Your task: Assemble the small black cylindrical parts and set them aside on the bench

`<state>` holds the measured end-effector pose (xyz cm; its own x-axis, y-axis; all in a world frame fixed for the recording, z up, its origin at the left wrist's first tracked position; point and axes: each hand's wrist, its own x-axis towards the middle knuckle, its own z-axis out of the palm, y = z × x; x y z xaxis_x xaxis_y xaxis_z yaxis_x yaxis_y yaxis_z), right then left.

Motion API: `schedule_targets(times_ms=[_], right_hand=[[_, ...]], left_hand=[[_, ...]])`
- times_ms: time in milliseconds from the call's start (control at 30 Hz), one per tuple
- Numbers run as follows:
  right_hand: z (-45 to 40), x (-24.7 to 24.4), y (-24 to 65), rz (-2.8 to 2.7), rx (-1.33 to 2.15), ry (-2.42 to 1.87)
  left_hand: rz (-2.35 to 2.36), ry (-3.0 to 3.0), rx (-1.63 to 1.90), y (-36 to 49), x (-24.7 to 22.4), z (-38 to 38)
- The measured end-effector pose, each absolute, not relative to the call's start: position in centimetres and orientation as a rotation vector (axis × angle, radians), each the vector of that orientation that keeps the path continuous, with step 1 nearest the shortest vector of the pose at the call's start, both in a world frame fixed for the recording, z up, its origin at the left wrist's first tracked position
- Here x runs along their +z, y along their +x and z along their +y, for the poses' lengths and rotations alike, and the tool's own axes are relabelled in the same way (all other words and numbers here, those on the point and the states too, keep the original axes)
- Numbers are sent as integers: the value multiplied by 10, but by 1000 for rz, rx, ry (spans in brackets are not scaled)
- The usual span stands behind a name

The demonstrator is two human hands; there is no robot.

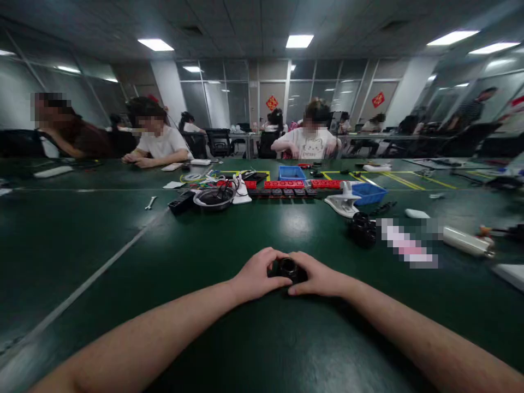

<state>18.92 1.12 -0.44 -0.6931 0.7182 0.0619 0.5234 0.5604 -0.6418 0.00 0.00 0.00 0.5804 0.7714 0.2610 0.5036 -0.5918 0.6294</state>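
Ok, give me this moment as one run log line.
left hand: holding black part; right hand: holding same part; surface: green table; ahead left: wrench; ahead right: white cylinder

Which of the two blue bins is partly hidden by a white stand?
The right-hand bin: the white stand overlaps its left end. The other bin sits farther left, behind the red strips.

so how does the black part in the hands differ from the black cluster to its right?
The held part is between the left hand and right hand; the black cluster lies on the table, untouched.
The held part shows one round opening; the cluster, several rounded lumps.
The held part is nearer the camera; the cluster sits farther off.
Both are black and glossy.
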Motion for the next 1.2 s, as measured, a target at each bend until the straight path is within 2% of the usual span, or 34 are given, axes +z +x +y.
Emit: schedule_targets(times_ms=[233, 1000, 1200], right_hand=[[18, 0, 199, -2511, 1048, -914], [17, 0, 196, -2471, 1009, -1028], [16, -1, 194, -2465, 883, -1171]], left_hand=[[949, 2305, 648, -3, 5, 2], [969, 2246, 630, 0, 2, 4], [1083, 2189, 679, 7, 3, -4]])
